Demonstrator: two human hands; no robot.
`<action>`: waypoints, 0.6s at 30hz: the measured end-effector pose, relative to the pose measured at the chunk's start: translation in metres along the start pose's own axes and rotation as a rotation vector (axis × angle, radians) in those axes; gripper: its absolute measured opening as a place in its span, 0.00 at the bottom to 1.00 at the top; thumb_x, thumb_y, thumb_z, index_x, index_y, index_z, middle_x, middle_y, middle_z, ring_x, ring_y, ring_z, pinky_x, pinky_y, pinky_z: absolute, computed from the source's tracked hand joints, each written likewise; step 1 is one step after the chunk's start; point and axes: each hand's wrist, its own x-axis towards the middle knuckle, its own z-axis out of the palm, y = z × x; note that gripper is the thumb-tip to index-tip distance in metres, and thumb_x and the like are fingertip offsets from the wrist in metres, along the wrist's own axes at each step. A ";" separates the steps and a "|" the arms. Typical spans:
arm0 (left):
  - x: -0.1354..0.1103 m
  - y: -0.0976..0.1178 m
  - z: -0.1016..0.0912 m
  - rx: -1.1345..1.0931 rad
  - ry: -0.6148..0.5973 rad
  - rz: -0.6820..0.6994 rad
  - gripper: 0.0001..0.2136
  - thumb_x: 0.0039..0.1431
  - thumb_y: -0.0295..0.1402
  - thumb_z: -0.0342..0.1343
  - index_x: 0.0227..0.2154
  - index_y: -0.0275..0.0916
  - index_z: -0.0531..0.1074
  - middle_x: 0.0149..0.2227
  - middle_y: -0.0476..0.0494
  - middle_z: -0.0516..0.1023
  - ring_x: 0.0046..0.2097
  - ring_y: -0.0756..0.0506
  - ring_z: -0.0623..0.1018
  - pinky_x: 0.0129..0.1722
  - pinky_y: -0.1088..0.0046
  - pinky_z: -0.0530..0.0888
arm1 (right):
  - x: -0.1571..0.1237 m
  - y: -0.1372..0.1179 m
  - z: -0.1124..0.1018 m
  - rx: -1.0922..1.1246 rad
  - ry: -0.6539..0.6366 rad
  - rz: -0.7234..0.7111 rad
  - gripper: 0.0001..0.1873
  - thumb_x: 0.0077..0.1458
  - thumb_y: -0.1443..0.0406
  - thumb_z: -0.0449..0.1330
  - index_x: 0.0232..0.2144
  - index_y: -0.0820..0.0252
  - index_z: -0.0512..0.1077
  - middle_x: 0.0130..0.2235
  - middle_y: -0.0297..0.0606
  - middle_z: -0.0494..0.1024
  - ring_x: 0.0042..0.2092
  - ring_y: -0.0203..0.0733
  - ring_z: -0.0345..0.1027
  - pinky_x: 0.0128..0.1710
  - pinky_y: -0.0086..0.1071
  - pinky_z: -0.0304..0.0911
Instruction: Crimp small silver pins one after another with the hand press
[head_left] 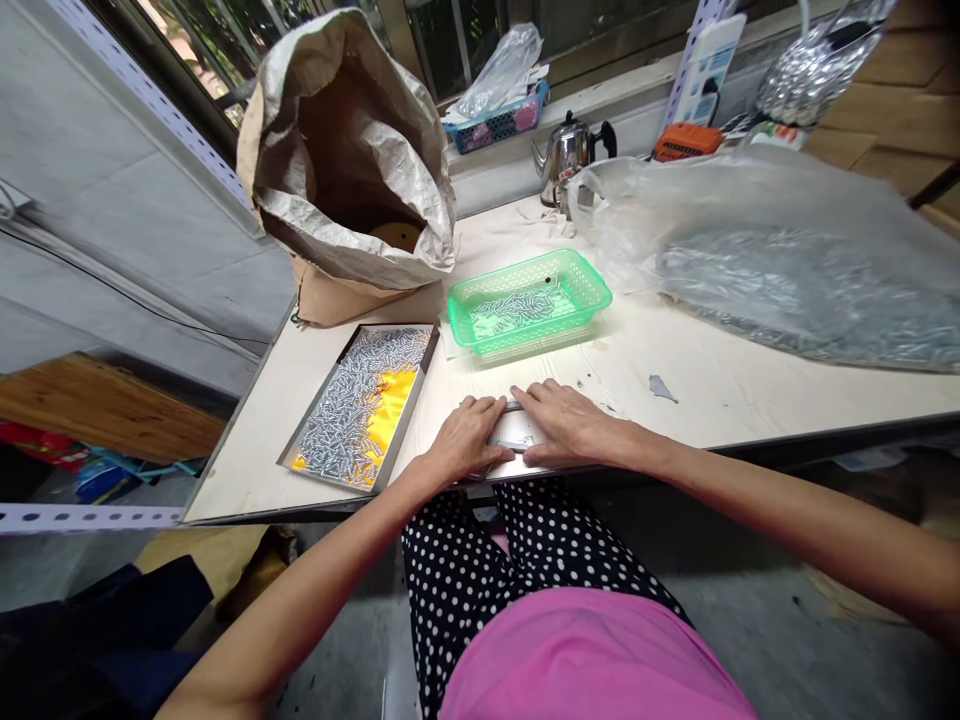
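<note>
At the front edge of the table, my left hand (pixel 469 436) and my right hand (pixel 564 424) grip opposite sides of a small, flat rectangular metal frame (pixel 513 446). Thumbs lie along its near side and the fingertips reach its far side. My fingers hide both ends, so its exact kind cannot be made out. To the left of my left hand, a shallow tray (pixel 406 425) holds many small silvery metal pins (pixel 341 410) over a yellow lining (pixel 390 405). Beyond my hands stands a green plastic basket (pixel 525 343) with similar pins in it.
A large open paper sack (pixel 330 285) stands at the back left of the table (pixel 255 440). On the right lies a big clear plastic bag (pixel 810 290) full of small metal pieces. Behind are a metal kettle (pixel 568 155), a blue basket (pixel 499 125) and an orange object (pixel 686 142).
</note>
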 end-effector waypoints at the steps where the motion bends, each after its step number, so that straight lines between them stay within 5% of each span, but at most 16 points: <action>1: 0.003 0.000 -0.002 0.021 -0.021 0.006 0.28 0.56 0.41 0.61 0.56 0.35 0.65 0.52 0.35 0.72 0.52 0.37 0.69 0.52 0.59 0.67 | -0.002 0.000 -0.003 -0.020 -0.019 0.031 0.39 0.46 0.53 0.68 0.55 0.71 0.66 0.49 0.55 0.71 0.49 0.57 0.63 0.46 0.44 0.61; 5: 0.007 0.002 -0.007 0.052 -0.054 0.012 0.20 0.56 0.41 0.61 0.48 0.37 0.72 0.45 0.39 0.73 0.48 0.38 0.70 0.46 0.63 0.69 | -0.006 -0.006 -0.013 -0.061 -0.055 0.033 0.17 0.54 0.57 0.64 0.41 0.65 0.74 0.44 0.50 0.74 0.46 0.52 0.65 0.44 0.40 0.61; 8: 0.005 0.005 -0.004 0.043 -0.037 -0.026 0.15 0.57 0.39 0.61 0.44 0.37 0.74 0.42 0.41 0.74 0.46 0.39 0.70 0.42 0.65 0.69 | -0.007 -0.015 -0.014 -0.063 -0.094 0.008 0.11 0.60 0.62 0.59 0.38 0.65 0.74 0.41 0.48 0.75 0.44 0.48 0.67 0.43 0.37 0.60; 13: 0.005 0.006 0.000 0.028 -0.048 -0.074 0.09 0.58 0.37 0.60 0.39 0.38 0.75 0.40 0.42 0.75 0.45 0.40 0.71 0.40 0.67 0.69 | -0.006 -0.025 -0.010 -0.037 -0.113 0.015 0.09 0.64 0.67 0.54 0.39 0.66 0.74 0.39 0.46 0.77 0.42 0.45 0.69 0.40 0.35 0.59; 18: 0.004 0.005 -0.003 0.046 -0.010 -0.114 0.17 0.56 0.42 0.62 0.46 0.39 0.73 0.44 0.41 0.75 0.48 0.39 0.71 0.43 0.65 0.71 | -0.001 -0.013 -0.018 -0.106 -0.075 0.015 0.15 0.59 0.59 0.61 0.42 0.67 0.74 0.44 0.50 0.75 0.46 0.50 0.66 0.43 0.37 0.59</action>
